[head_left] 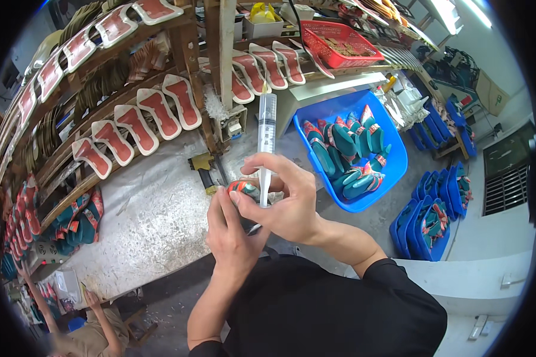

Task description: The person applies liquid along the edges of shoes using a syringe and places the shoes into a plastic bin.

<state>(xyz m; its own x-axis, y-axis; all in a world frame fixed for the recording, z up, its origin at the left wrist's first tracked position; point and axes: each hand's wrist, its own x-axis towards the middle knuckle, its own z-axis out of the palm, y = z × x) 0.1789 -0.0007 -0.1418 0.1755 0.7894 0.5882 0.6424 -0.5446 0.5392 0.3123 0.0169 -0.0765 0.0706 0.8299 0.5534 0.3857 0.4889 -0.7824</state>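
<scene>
My right hand (295,205) grips a clear plastic syringe (267,128) upright, its narrow tip pointing away from me and the white plunger (265,187) running down between my fingers. A small shoe piece (244,190) with an orange, red and teal pattern is pinched in my left hand (235,247). The right thumb also rests against this piece. Most of it is hidden by my fingers, so its full shape does not show. Both hands are close together over the near edge of the worn metal workbench (155,232).
To the right, a blue tub (354,207) holds several teal shoe lasts with patterned uppers. A yellow-and-black tool (202,162) lies beyond my hands. Racks of red-and-white shoe-sole pieces (153,113) line the left and back, near a red basket (339,56). A co-worker (95,333) is at lower left.
</scene>
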